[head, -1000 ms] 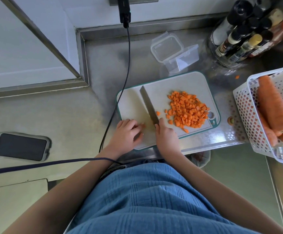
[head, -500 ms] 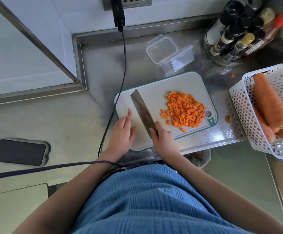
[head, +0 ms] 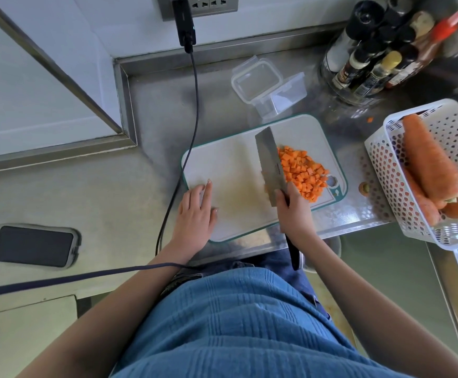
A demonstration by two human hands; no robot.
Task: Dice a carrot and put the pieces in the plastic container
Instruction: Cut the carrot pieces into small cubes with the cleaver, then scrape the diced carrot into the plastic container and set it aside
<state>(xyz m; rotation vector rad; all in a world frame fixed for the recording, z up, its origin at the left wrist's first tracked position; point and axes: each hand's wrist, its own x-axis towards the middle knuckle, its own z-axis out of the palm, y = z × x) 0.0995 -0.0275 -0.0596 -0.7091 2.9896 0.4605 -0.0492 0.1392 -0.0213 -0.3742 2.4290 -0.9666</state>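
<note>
I had my right hand [head: 293, 211] wrapped round the black handle of the broad steel cleaver [head: 271, 165], its blade set on edge against the left flank of the heap of small orange carrot cubes [head: 302, 173] — placed there, I judged, to herd them into one pile for lifting. My left hand [head: 196, 211] lay flat with fingers straight on the near-left corner of the white, teal-rimmed cutting board [head: 230, 165], steadying it. The cubes looked evenly cut and sat on the board's right half; the clear plastic container [head: 282, 98] waited beyond the board's far edge, apparently empty.
</note>
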